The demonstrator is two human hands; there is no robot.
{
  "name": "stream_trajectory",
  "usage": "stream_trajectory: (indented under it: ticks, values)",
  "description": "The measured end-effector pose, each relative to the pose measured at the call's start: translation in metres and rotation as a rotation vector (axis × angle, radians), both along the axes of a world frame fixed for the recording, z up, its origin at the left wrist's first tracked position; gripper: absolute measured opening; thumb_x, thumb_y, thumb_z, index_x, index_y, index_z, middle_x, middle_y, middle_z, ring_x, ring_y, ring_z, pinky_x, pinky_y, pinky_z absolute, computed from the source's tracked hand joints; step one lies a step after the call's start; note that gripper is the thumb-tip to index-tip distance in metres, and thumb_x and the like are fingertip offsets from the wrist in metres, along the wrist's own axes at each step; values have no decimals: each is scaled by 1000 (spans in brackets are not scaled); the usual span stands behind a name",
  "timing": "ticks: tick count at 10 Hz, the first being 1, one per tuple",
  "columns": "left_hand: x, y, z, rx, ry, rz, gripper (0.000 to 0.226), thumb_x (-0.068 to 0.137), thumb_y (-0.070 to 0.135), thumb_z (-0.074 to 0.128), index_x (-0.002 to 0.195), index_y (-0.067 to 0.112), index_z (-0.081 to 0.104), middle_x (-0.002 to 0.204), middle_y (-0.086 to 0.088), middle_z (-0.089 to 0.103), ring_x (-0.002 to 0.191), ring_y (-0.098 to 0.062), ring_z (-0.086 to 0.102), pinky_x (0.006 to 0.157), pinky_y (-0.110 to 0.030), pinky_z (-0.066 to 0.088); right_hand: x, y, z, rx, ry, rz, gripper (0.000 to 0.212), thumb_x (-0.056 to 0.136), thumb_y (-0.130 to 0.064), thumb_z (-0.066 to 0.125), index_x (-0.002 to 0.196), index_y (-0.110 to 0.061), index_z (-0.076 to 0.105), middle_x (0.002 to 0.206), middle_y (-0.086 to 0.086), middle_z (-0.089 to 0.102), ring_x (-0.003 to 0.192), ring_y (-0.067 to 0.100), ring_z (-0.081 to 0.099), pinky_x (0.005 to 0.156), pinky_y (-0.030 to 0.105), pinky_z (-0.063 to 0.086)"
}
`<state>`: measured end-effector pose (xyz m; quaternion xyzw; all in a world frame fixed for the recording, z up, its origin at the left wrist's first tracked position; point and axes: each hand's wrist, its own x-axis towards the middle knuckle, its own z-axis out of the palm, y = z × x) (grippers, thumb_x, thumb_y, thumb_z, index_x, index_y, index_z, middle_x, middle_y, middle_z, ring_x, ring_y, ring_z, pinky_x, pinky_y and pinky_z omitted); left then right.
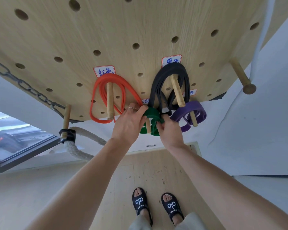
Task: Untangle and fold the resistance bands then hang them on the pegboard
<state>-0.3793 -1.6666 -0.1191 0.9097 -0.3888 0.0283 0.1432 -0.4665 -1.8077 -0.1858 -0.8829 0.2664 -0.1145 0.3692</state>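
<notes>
I have both hands on the green band (150,113), folded into loops and sitting around a short wooden peg (148,127) low on the pegboard (123,30). My left hand (129,123) pinches the band's left edge, thumb on top and fingers curled behind; my right hand (169,128) grips its right side, fingers closed round the folds.

The red band (106,100), the black band (170,85) and the purple band (189,113) each hang on their own pegs.

What worries me is the crowding. The black band's lower loops hang down touching the green one, just above my right thumb, so a careless pull could drag them off or tangle the two. The red band lies against my left fingers, with the same risk. The green loops also look only loosely seated, near the peg's free end; if I let go unevenly, I judge the folds may spring open and slip off to the floor (148,171).
</notes>
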Motion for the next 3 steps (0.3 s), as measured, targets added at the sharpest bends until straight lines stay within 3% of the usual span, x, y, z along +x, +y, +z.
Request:
stream_trajectory:
  ticks: [3]
  values:
    - [4,2,6,14,12,-11,30,104,25,54,134,21,54,111,-10,58,83,-32,64,63,-44,59,-7,-1,16,126,61,-7,24,95,-7,60,119,-6,57,80,11,70,77,34,68,69,43,57]
